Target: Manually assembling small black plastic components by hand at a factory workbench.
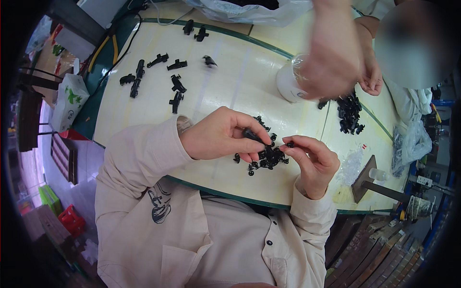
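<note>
Over the table my left hand is closed around a small elongated black plastic piece, partly hidden by the fingers. My right hand pinches a tiny black wheel-like part between thumb and fingertips, a short gap from the left hand's piece. Beneath and between both hands lies a pile of small black wheel parts; some of it is covered by my left hand. Farther left, several black toy-car-like pieces are scattered on the white tabletop.
Across the table a co-worker's hand, blurred, passes over a white round container. Their other hand is near a heap of black pieces. At right stand a metal plate on a rod and a clear plastic bag.
</note>
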The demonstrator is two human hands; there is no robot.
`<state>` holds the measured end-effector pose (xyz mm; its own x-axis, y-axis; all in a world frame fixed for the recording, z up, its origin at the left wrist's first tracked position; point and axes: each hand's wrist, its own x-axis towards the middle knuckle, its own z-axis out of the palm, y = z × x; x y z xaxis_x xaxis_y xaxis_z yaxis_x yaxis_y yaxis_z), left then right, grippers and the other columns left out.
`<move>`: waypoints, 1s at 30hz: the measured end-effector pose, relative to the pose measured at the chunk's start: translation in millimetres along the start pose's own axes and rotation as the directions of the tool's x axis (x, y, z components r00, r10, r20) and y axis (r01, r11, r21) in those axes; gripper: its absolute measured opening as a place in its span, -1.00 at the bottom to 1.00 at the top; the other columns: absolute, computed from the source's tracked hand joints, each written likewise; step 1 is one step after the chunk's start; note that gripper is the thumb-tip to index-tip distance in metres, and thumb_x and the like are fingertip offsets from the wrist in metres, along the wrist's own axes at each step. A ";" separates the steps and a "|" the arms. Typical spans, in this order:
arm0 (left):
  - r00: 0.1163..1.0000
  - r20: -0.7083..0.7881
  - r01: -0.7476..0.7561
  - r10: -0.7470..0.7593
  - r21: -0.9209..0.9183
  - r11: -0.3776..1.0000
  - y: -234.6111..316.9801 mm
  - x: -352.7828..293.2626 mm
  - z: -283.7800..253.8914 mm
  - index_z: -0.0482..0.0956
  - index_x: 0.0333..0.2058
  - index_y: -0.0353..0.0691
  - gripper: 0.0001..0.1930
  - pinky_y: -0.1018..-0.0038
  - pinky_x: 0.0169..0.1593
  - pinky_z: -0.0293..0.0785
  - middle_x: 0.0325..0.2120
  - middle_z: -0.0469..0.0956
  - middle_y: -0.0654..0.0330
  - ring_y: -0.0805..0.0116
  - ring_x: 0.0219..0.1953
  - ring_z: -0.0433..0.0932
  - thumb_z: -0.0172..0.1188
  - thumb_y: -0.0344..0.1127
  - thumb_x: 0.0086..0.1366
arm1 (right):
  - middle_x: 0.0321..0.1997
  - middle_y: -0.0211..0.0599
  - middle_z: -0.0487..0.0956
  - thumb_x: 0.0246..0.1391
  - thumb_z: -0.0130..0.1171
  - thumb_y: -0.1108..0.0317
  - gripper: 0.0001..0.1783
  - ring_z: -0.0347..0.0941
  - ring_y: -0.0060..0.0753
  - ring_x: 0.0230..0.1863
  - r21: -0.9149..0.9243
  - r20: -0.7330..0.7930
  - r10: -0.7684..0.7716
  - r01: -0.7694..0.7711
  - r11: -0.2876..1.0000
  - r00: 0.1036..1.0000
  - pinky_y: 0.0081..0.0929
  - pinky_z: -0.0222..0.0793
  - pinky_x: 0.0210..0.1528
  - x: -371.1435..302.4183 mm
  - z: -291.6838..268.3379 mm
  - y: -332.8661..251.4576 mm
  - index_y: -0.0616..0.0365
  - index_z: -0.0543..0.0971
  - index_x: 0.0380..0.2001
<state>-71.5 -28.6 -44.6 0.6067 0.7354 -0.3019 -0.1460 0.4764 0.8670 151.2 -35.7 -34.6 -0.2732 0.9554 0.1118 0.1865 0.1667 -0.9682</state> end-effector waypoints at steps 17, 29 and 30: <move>0.994 -0.075 0.079 -0.082 -0.042 0.996 2.3 -0.4 4.5 0.56 -0.25 -0.40 -0.79 0.66 -0.38 0.53 -0.43 0.57 0.16 0.54 -0.46 0.55 0.17 -0.36 0.20 | -0.29 -0.15 0.60 -0.27 0.26 0.67 -0.73 0.56 -0.25 -0.31 -0.351 0.231 -0.464 0.518 0.780 0.855 -0.52 0.47 -0.28 4.2 9.0 4.5 0.28 0.56 -0.37; 0.994 -0.065 0.086 -0.090 -0.063 0.994 2.3 -2.6 4.7 0.56 -0.33 -0.40 -0.82 0.66 -0.41 0.51 -0.48 0.56 0.17 0.53 -0.51 0.54 0.20 -0.38 0.16 | -0.29 -0.18 0.60 -0.24 0.30 0.65 -0.69 0.55 -0.37 -0.34 -0.180 0.170 -0.351 0.379 0.908 0.921 -0.60 0.39 -0.39 2.9 13.2 9.9 0.26 0.57 -0.30; 0.995 -0.059 0.074 -0.077 -0.051 0.996 1.9 -2.3 4.4 0.56 -0.33 -0.40 -0.83 0.65 -0.40 0.51 -0.48 0.56 0.17 0.53 -0.51 0.54 0.20 -0.38 0.16 | -0.30 -0.20 0.59 -0.23 0.30 0.65 -0.69 0.54 -0.41 -0.36 -0.144 0.188 -0.344 0.373 0.917 0.920 -0.62 0.36 -0.41 3.1 12.3 9.5 0.25 0.57 -0.31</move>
<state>-69.8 -31.5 -40.5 0.5686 0.7240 -0.3906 -0.1409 0.5535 0.8208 140.5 -34.1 -46.1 -0.4925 0.7758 0.3944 0.2051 0.5439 -0.8137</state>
